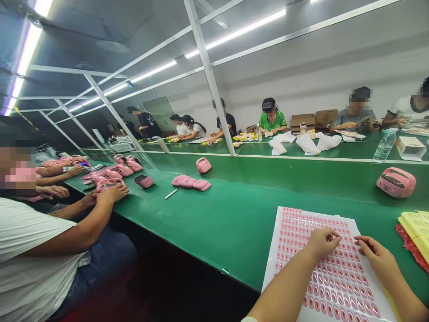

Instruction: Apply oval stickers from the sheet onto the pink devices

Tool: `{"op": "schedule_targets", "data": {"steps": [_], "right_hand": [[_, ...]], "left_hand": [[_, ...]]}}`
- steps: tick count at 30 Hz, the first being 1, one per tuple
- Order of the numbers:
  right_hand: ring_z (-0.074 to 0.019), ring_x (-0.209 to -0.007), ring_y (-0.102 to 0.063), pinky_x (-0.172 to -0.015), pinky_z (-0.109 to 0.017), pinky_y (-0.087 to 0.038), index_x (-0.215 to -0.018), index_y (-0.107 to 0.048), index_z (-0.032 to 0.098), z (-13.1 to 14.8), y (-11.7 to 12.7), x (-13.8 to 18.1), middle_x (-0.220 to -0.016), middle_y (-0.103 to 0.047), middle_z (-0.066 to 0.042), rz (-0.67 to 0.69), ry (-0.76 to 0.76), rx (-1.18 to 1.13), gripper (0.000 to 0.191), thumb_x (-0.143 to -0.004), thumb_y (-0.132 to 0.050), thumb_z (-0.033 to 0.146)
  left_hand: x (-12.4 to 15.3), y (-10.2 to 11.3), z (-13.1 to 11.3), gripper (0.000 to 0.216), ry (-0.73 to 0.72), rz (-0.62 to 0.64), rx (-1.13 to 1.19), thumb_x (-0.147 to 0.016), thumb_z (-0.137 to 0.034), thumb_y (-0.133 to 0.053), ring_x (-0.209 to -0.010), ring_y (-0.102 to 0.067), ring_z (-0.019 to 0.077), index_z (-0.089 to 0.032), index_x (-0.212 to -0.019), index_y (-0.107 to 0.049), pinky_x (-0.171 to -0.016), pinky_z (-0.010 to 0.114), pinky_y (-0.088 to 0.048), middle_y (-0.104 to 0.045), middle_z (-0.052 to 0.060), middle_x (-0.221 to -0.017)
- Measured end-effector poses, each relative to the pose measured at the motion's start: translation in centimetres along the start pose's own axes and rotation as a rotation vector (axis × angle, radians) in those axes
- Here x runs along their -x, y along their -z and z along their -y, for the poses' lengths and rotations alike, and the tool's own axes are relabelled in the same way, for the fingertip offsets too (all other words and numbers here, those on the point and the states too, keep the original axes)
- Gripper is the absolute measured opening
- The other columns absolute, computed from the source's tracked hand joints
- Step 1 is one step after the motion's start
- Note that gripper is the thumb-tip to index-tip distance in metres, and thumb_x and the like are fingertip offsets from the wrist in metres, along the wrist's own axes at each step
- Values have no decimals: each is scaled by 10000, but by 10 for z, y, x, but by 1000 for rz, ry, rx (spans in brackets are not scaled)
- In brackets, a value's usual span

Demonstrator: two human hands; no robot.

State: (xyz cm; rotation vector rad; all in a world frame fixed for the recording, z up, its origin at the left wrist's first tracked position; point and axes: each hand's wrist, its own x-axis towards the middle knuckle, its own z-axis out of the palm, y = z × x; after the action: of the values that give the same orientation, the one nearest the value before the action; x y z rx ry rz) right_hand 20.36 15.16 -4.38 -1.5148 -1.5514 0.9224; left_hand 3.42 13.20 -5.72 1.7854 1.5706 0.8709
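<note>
A white sheet (281, 223) covered in rows of pink oval stickers (321, 290) lies on the green table in front of me. Over the sheet's upper right part is my left hand (323, 243), its thumb and forefinger drawn together in a pinch. At the sheet's right edge, my right hand (375, 255) has its fingertips pressed together, pointing toward the left one. Whatever either pinch holds is too small to make out. Some stickers are hidden under my left forearm.
A pink handled device (396, 183) stands beyond the sheet, another (203, 165) farther left. Yellow papers (415, 230) lie on red wrapping at right. Pink pouch-like pieces (191, 182) and a white pen (170, 194) rest mid-table. A co-worker's hands (112, 192) hold a pink device at left.
</note>
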Motion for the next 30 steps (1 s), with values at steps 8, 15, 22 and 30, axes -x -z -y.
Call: {"op": "schedule_targets", "data": {"steps": [8,15,22,30], "right_hand": [[-243,-578,-658,-567,-325,-496,-698,-643,227,-14,-2,-4,-642,-697,-38,-18,33,19,333,-552,-501,491],[-219,-534,-641,-548,-312,-489,-689,-647,225,-11,-4,-2,-630,-695,-28,-35,47,-15,317,-556,-513,480],[-215,-538,-638,-555,-312,-486,-655,-646,224,0,-5,4,-622,-695,-25,-25,38,-37,323,-513,-521,485],[-222,-544,-644,-548,-314,-487,-668,-645,235,-3,-2,2,-624,-698,-17,0,48,-12,303,-539,-514,476]], "left_hand": [[2,4,-3,459,-35,-221,-159,-740,-280,-535,-1170,-434,241,-186,-1190,-528,-1008,395,-328,-540,104,-1230],[7,4,-5,749,-86,-208,-288,-761,-326,-503,-1366,-9,274,-136,-1402,-167,-1099,480,-77,-123,138,-1496],[8,1,2,422,-185,12,-393,-843,-318,-376,-1304,-293,251,-204,-1237,-477,-1068,523,-157,-390,116,-1397],[9,0,2,379,-204,-17,-435,-829,-411,-436,-1246,-371,250,-221,-1137,-548,-1045,522,-213,-483,97,-1318]]}}
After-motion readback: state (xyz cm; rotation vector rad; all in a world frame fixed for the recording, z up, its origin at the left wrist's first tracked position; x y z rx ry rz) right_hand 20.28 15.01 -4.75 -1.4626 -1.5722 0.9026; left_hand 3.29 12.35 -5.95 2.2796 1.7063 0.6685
